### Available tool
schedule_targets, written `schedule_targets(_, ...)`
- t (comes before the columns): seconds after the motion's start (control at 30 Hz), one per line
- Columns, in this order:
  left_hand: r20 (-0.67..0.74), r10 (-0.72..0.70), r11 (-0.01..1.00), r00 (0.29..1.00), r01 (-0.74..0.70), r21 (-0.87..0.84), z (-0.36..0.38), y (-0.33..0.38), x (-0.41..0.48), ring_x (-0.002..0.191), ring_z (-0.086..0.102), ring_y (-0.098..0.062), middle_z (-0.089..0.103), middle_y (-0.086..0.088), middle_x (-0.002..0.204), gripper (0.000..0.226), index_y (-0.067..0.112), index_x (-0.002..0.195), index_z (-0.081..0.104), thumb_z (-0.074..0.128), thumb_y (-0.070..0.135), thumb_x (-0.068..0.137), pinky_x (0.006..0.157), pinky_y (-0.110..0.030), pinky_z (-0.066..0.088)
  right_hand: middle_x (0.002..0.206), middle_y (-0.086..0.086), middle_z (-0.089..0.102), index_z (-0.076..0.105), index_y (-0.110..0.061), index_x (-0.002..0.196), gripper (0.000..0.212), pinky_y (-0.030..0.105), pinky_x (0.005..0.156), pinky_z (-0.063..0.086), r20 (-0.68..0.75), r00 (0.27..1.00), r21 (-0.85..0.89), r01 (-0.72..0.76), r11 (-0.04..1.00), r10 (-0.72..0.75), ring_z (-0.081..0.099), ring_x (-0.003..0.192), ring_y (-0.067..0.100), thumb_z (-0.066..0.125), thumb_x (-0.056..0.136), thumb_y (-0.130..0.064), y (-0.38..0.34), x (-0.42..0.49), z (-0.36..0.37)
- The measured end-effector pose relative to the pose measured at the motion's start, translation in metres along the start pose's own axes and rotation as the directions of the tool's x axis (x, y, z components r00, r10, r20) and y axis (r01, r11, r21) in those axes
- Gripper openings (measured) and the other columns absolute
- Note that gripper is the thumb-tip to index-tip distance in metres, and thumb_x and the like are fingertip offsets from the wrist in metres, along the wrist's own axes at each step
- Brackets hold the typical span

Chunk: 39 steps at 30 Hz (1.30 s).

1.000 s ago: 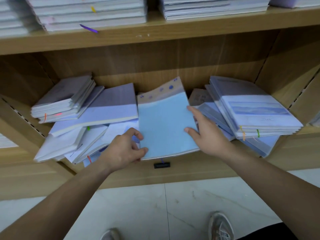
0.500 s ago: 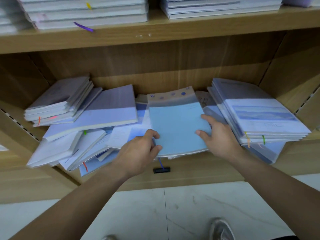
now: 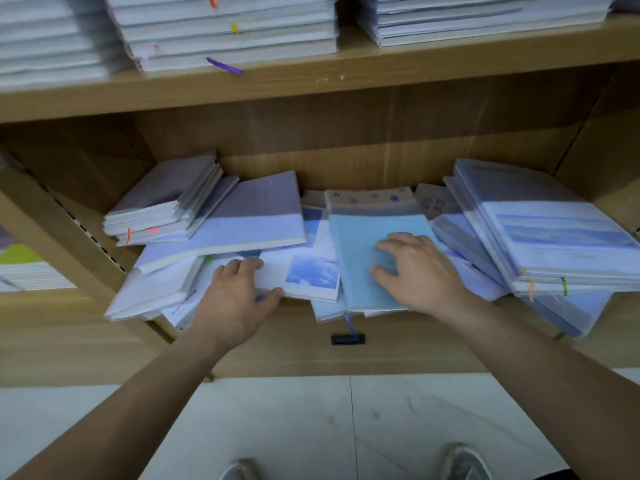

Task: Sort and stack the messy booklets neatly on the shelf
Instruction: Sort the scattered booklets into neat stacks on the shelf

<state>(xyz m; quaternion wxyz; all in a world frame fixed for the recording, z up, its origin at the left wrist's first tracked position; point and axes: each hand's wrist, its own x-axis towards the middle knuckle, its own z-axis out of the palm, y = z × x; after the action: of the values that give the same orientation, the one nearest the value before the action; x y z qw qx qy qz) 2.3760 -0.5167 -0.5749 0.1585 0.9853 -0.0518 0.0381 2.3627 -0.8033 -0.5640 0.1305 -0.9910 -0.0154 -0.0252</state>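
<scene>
Head view: the left grip [image 3: 235, 299] holds the white booklet [image 3: 311, 271] by its near left corner, with the thumb at the front edge and the fingers curled over the top. The right grip [image 3: 422, 271] lies wide and flat, fingers spread, pressing on the blue booklet [image 3: 353, 258]. That booklet sits mid-shelf, its near edge at the lip of the shelf [image 3: 433, 344]. The two booklets meet between the grips (which one overlaps I cannot tell).

Just beyond the left grip a lilac booklet [image 3: 256, 216] lies tilted over loose white ones. Farther left and back, a small stack [image 3: 166, 199] leans on it. Close to the right of the right grip stands a taller stack [image 3: 554, 237], fanned askew, with its lowest booklets overhanging the lip.

Below and between the grips, a black tag [image 3: 348, 339] sits on the shelf front, and a blue ribbon [image 3: 350, 323] hangs down to it. High above both grips, neat stacks [image 3: 228, 32] fill the upper shelf. Shoes [image 3: 464, 462] show on the pale floor [image 3: 311, 427].
</scene>
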Motion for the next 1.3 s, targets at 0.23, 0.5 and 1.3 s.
schedule_targets(0.23, 0.020, -0.151, 0.960, 0.988, 0.151, -0.236, 0.004, 0.010, 0.003, 0.117, 0.053, -0.028, 0.056, -0.009, 0.125, 0.067, 0.012, 0.139, 0.046, 0.065, 0.049, 0.087, 0.097, -0.039, 0.044, 0.168, -0.003, 0.000, 0.006, -0.027, 0.160, 0.073, 0.042, 0.121, 0.014, 0.145, 0.980, -0.011, 0.137, 0.991, -0.134, 0.006, 0.151, 0.023, 0.029, 0.100, -0.062, -0.032, 0.003, 0.031)
schedule_targets(0.5, 0.108, -0.189, 0.839, 0.976, 0.218, -0.498, 0.001, 0.019, 0.004, 0.088, 0.068, -0.023, 0.066, 0.003, 0.097, 0.029, 0.026, 0.090, 0.048, 0.074, 0.040, 0.085, 0.082, -0.040, 0.055, 0.167, -0.006, -0.011, -0.008, -0.031, 0.159, 0.069, 0.041, 0.122, 0.007, 0.174, 0.974, -0.017, 0.148, 0.989, -0.143, -0.003, 0.152, 0.019, 0.018, 0.102, -0.060, -0.024, 0.001, 0.038)
schedule_targets(1.3, 0.237, -0.109, 0.797, 0.966, 0.227, -0.560, -0.050, -0.018, -0.051, 0.046, 0.060, -0.016, 0.070, -0.002, 0.079, 0.027, 0.017, 0.109, 0.053, 0.071, 0.025, 0.090, 0.037, -0.027, 0.040, 0.166, -0.009, -0.015, -0.009, -0.035, 0.158, 0.067, 0.043, 0.124, 0.004, 0.250, 0.962, -0.020, 0.121, 0.992, -0.112, -0.008, 0.153, 0.018, 0.013, 0.102, -0.063, -0.031, 0.003, 0.031)
